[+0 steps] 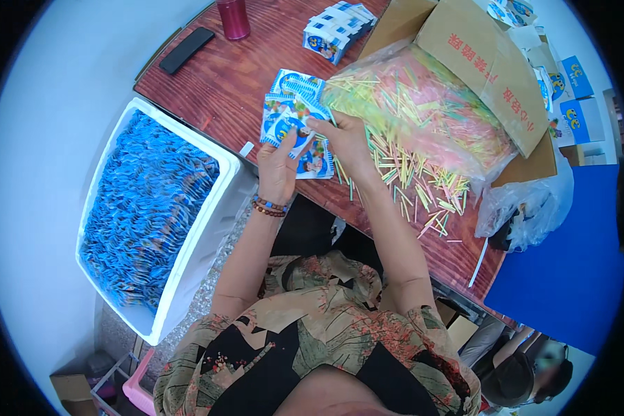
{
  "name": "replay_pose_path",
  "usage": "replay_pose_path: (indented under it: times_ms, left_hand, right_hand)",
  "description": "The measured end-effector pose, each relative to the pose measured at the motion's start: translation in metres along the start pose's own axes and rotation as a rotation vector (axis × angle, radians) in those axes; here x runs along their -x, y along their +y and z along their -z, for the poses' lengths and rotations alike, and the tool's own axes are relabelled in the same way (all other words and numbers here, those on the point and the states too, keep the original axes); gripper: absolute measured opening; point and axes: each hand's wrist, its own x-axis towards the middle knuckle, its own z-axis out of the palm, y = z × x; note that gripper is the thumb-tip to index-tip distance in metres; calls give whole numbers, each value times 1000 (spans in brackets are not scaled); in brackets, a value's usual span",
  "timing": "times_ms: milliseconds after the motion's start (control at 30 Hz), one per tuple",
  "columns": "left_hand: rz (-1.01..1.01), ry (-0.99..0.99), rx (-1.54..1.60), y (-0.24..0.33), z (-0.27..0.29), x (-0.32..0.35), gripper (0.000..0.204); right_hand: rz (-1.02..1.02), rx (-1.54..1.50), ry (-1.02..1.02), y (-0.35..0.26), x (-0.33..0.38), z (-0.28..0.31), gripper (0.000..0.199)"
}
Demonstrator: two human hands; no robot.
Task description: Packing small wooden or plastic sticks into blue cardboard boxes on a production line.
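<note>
The sachets (pixel 289 119), small blue and white packets with a cartoon print, are held as a fanned stack above the near edge of the bench (pixel 215 83). The left hand (pixel 279 165) grips the stack from below, thumb on the front face and fingers behind. I judge this keeps the packets flat and spread, so that each one can be reached from above. The right hand (pixel 344 141) closes its thumb and fingertips on the right edge of the stack, pinching a packet there; if it also holds a straw, I cannot tell.

Relative to the sachets, the loose straws (pixel 416 182), thin and in yellow, green and pink, lie just to the right on the bench, close to the right hand, probably so that they are easy to pick up. Behind these straws is a clear bag of straws (pixel 423 111), leaning out of an open cardboard box (pixel 485 62). To the left of the sachets, beside the bench, stands a white foam box (pixel 208 229) full of blue packets. Behind the sachets lies another bundle of packets (pixel 336 31), and farther left a dark red cup (pixel 233 18) and a black remote-like object (pixel 186 50).
</note>
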Motion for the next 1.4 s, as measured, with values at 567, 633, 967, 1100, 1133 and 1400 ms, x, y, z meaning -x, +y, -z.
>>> replay_pose_path:
  times_ms: [567,633,967,1100,1133,1400]
  left_hand:
    - [-473,202,-1796,5,31,-30,79]
    - [-449,206,-1808,6,30,-34,80]
    - [-711,54,-1634,9,29,-32,77]
    - [-669,139,-1757,13,37,14,57]
    - [-625,130,-1842,13,35,26,52]
    - [-543,70,-1759,1,43,28,34]
  right_hand:
    - [162,564,150,40,-28,1,37]
    - [116,677,69,38,0,4,38]
    - [149,967,-40,53,33,21,36]
    - [100,886,74,40,38,31,33]
    - [64,859,108,37,40,34,31]
    - [240,1125,517,51,62,85,19]
